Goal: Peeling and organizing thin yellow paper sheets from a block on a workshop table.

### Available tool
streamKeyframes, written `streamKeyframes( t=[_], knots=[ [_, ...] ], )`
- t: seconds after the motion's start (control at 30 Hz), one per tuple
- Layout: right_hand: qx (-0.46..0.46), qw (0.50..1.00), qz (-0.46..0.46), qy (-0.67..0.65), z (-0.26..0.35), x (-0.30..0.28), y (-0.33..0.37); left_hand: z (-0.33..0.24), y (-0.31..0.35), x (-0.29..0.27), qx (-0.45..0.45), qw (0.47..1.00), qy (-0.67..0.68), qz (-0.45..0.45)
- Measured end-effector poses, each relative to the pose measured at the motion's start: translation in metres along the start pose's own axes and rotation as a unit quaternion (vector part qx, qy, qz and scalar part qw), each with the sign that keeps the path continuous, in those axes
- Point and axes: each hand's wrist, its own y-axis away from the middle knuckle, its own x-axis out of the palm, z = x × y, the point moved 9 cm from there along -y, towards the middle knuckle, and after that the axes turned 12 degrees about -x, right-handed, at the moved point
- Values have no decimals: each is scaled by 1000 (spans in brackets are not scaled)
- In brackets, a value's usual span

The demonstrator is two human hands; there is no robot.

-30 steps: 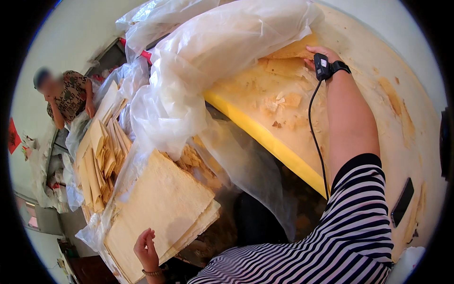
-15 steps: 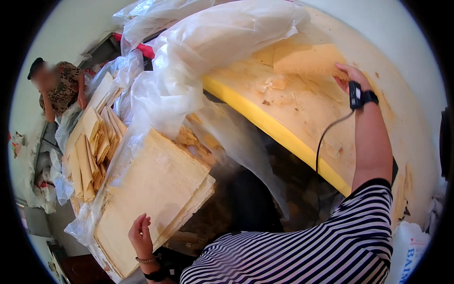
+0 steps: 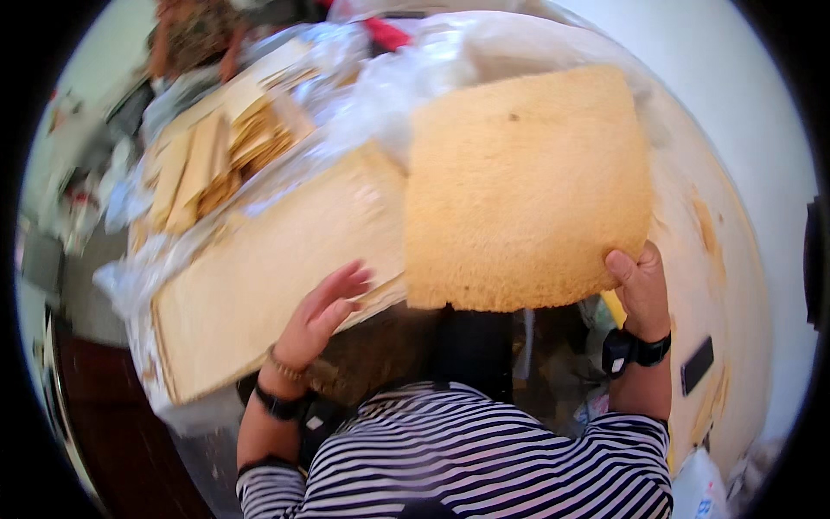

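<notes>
My right hand (image 3: 638, 285) grips a large, squarish tan sheet (image 3: 529, 195) by its lower right corner, thumb on the near face. The sheet is raised in front of me, with a rough lower edge and a small dark spot near the top. My left hand (image 3: 324, 311) is free, fingers spread, between the sheet and a stack of broad pale sheets (image 3: 268, 290) on the left. It touches neither that I can see. Part of the stack's right end is hidden behind the raised sheet.
Folded tan sheets (image 3: 201, 164) lie in a pile farther back on the left, with crumpled clear plastic (image 3: 333, 52) around them. A dark phone (image 3: 697, 366) rests on the pale surface at right. Another person (image 3: 197, 35) is at the far left.
My right hand has lifted the tan sheet off the right-hand surface and brought it in front of me. My left hand has risen and opened. The view has turned leftward.
</notes>
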Motion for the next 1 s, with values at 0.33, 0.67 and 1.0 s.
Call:
streamKeyframes(
  t=[0.33, 0.67, 1.0],
  knots=[
    [224, 947, 216, -83, -82, 186, 20, 52, 94, -61, -101, 966, 176, -160],
    [278, 916, 258, -128, -109, 341, 15, 76, 189, -160, -95, 891, 214, -388],
    [361, 841, 231, -330, -107, 423, -39, 119, 183, -127, -68, 856, 399, -322]
  ],
)
